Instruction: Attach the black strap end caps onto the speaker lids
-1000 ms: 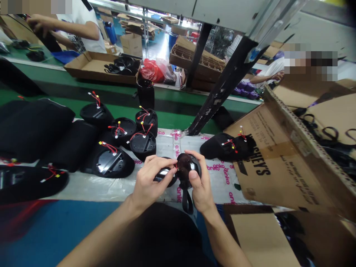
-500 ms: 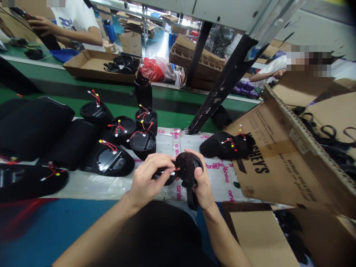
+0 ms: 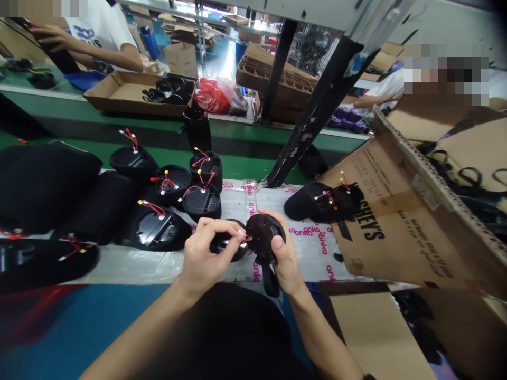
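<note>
In the head view, my right hand [image 3: 288, 261] grips a round black plastic cover [image 3: 265, 238], its thumb lying over the rim. A black strap [image 3: 271, 282] hangs from the cover's lower edge. My left hand [image 3: 208, 253] is closed in a pinch on a small white wire connector [image 3: 240, 234], whose thin red wires [image 3: 246, 239] run toward the cover. Behind the left fingers is a glossy black rounded part [image 3: 238, 250], partly hidden. Nearby on the left stand several black fabric-covered housings [image 3: 202, 201] with red wires and small plugs sticking up.
Two dark housings [image 3: 307, 201] sit right of a slanted black post [image 3: 312, 111]. A large cardboard box [image 3: 388, 211] leans at the right. Pink-lettered plastic sheeting [image 3: 307, 240] covers the bench. Across the green surface are an open carton [image 3: 119, 95] and a co-worker in a white shirt [image 3: 101, 31].
My left fingers have lifted slightly and shifted left, so the white connector now shows between them. The right hand keeps the round cover, tilted much as before. The whole view has shifted a little.
</note>
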`<state>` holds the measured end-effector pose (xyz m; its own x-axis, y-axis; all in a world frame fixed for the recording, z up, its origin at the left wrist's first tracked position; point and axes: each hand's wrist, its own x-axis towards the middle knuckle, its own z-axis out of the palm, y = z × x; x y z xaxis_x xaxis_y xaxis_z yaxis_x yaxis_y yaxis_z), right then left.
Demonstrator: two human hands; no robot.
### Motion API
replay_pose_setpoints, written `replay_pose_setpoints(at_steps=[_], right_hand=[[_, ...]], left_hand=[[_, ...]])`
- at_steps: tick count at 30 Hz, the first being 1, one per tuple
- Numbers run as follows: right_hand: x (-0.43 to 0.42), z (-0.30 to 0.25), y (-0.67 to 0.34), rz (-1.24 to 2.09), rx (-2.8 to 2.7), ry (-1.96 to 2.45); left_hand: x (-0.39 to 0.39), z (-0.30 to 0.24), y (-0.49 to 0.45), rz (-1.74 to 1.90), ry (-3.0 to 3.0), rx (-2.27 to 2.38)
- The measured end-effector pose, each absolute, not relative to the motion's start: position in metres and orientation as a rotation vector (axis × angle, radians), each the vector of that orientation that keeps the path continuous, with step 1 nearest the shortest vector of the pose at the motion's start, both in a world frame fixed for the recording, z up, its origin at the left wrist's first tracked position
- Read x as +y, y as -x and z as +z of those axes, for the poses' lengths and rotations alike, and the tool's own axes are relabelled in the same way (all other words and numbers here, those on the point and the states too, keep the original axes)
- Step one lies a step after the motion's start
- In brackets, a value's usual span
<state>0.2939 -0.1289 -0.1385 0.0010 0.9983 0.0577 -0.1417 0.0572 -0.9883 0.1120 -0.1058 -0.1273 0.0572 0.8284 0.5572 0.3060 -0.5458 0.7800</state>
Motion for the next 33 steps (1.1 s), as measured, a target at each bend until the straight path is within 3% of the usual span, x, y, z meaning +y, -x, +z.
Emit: replay_pose_setpoints(at_steps=[5, 12, 24, 33], right_hand=[[-0.128, -0.138, -0.295, 1.129, -1.207, 1.065], [-0.130, -0.140, -0.297, 1.189, -1.221, 1.050], [-0.133, -0.149, -0.305, 1.181, -1.318, 0.990], [-0.132, -0.146, -0.301, 1.080, -1.319, 1.072]], left_hand=[[-0.105, -0.127, -0.112, 1.526, -2.184, 1.142], [-0.104, -0.125, -0.117, 1.397, -1.839, 1.288], [-0.105, -0.125, -0.112, 1.404, -1.742, 1.253], [-0.109, -0.125, -0.104, 1.421, -2.086, 1.073]])
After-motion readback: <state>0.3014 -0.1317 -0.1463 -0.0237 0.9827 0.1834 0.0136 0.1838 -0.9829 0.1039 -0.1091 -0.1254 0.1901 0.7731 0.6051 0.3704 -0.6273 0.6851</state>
